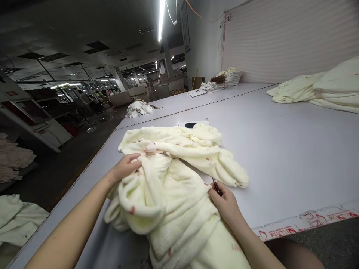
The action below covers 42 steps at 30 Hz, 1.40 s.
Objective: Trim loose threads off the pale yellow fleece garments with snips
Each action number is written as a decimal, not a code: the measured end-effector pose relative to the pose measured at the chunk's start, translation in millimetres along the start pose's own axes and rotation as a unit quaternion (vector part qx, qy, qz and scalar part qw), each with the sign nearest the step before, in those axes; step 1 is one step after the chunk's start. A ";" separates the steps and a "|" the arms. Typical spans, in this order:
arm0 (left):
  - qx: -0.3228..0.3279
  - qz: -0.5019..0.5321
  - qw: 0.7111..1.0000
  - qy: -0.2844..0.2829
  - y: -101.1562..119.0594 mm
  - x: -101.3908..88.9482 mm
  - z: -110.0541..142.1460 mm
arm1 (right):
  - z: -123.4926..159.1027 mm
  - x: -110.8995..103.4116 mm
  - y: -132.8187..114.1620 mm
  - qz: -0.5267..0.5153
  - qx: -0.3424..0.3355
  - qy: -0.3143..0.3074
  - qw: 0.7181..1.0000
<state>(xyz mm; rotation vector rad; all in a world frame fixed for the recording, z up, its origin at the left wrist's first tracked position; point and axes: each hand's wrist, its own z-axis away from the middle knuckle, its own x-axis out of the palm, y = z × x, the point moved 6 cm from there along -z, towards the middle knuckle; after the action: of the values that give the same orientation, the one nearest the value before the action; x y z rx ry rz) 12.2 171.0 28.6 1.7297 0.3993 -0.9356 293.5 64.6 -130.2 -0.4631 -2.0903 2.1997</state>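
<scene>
Pale yellow garment (185,190) bunched at worktop's (286,157) near edge; left hand (126,167) clamped on fold, right hand (226,203) closed around scissors (216,186). Likely soft, limp (probably light); best gripped by seams.

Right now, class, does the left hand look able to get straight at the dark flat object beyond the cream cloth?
Probably not directly: the left hand is gripping the cream cloth, and bunched folds lie between it and the dark flat object.

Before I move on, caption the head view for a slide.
On a pale table, left grip holds bunched cream fabric; right grip, against it, holds a small dark tool.
</scene>
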 end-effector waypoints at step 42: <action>-0.107 0.370 0.921 -0.061 12.1 140.7 52.1 | 9.9 27.4 -55.9 0.142 -0.159 -0.002 0.977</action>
<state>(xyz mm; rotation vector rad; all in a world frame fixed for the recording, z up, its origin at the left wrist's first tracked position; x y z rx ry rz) 89.1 93.8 -75.3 1.4324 -0.2315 -0.4170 256.2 66.0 -79.3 -0.8299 -2.5306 1.9934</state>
